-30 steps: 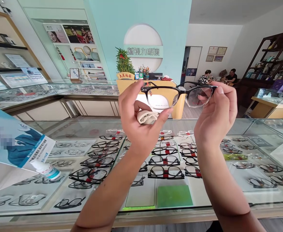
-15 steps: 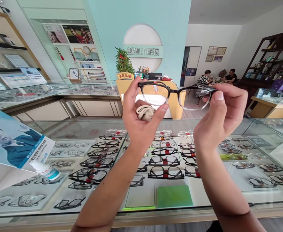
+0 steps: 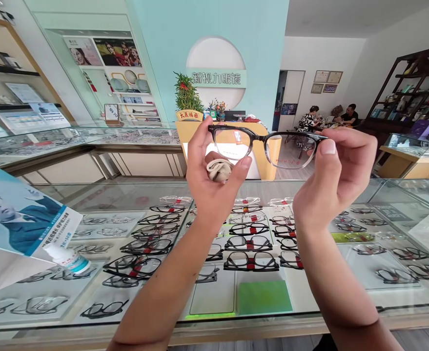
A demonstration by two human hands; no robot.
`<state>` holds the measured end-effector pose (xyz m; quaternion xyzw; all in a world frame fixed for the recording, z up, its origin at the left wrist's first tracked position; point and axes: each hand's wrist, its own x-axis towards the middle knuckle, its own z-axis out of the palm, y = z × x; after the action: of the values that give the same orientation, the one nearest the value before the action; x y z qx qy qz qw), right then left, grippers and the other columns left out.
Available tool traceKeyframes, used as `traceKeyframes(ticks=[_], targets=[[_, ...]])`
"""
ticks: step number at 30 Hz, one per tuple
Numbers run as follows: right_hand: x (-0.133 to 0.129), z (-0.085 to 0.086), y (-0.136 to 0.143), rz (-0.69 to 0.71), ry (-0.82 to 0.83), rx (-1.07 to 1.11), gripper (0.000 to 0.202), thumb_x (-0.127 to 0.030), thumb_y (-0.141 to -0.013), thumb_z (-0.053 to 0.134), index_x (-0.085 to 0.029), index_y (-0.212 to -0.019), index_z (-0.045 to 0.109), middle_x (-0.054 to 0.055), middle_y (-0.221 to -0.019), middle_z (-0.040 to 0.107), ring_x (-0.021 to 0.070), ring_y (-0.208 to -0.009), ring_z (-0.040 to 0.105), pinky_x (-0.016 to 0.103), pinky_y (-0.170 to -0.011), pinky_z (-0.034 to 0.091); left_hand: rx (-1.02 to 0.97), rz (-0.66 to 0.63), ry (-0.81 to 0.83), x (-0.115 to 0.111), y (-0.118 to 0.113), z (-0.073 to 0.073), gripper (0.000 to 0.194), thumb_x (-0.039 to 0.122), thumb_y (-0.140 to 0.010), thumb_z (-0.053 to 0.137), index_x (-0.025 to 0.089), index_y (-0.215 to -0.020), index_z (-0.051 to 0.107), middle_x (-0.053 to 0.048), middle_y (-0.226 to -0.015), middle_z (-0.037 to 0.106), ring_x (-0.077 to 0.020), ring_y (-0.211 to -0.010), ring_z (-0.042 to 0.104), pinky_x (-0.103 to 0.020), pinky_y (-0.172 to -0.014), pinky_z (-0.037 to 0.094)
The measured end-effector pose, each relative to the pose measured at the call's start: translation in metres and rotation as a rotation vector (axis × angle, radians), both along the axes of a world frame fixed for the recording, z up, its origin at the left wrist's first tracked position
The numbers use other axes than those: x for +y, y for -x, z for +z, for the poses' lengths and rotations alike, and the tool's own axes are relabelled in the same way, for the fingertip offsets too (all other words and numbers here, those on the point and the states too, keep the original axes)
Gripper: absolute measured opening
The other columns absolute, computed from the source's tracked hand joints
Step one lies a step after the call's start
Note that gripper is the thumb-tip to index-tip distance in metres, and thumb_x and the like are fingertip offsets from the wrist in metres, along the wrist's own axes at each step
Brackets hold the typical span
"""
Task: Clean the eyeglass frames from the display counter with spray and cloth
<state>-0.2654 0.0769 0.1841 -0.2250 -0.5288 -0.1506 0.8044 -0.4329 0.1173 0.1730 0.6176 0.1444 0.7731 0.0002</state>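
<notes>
Both my hands hold up a pair of eyeglasses above the glass counter. Its frame is black along the top and fades to clear below, with red lettering on one lens. My left hand grips the left end of the frame and also has a rolled beige cloth tucked in its palm. With thumb and fingers, my right hand pinches the right end near the hinge. Beneath the glass top, several rows of eyeglasses lie on display below my forearms.
A glass display counter spans the front. On its left stand a blue poster box and a white bottle. Farther off are a wooden reception desk with a plant, another display case, and two seated people.
The eyeglasses have tilted slightly, their right lens a little lower and to the left, and the red lettering shows more clearly. Both hands keep their hold.
</notes>
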Motion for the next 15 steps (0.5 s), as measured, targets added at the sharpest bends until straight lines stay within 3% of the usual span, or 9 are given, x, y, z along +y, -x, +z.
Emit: traceKeyframes(ticks=[4,7,11,15], targets=[[0.001,-0.001,-0.002,-0.044,-0.030,0.019,0.036,-0.061,-0.120,0.055,-0.038,-0.142,0.073,0.012,-0.133,0.063,0.0405,-0.137,0.070,0.058,-0.090,0.069,-0.010,-0.011,-0.023,-0.002,-0.002,0.001,0.071,0.075,-0.102,0.082,0.046,-0.163,0.063,-0.007,-0.167,0.068,-0.0375,-0.153,0.066,-0.042,-0.082,0.070],[-0.001,-0.003,-0.008,0.012,0.003,-0.042,0.038,-0.064,-0.118,0.057,-0.040,-0.143,0.073,0.012,-0.135,0.063,0.0400,-0.135,0.071,0.056,-0.089,0.068,-0.002,-0.024,-0.010,0.001,0.000,-0.001,0.071,0.074,-0.102,0.082,0.048,-0.164,0.063,-0.007,-0.162,0.071,-0.0353,-0.144,0.072,-0.042,-0.081,0.070],[0.001,-0.004,-0.011,0.047,0.023,-0.086,0.040,-0.066,-0.118,0.055,-0.042,-0.146,0.070,0.011,-0.133,0.065,0.0357,-0.124,0.074,0.052,-0.086,0.067,0.061,-0.035,0.049,0.010,0.005,-0.005,0.083,0.079,-0.099,0.082,0.048,-0.172,0.054,-0.010,-0.167,0.067,-0.0332,-0.125,0.079,-0.053,-0.099,0.072],[0.006,-0.002,-0.004,-0.005,0.027,-0.041,0.042,-0.064,-0.121,0.045,-0.039,-0.145,0.068,0.010,-0.122,0.066,0.0326,-0.115,0.076,0.051,-0.086,0.066,0.090,-0.011,0.074,0.019,0.011,-0.008,0.097,0.081,-0.093,0.088,0.044,-0.175,0.053,-0.013,-0.168,0.065,-0.0395,-0.137,0.075,-0.060,-0.110,0.069]])
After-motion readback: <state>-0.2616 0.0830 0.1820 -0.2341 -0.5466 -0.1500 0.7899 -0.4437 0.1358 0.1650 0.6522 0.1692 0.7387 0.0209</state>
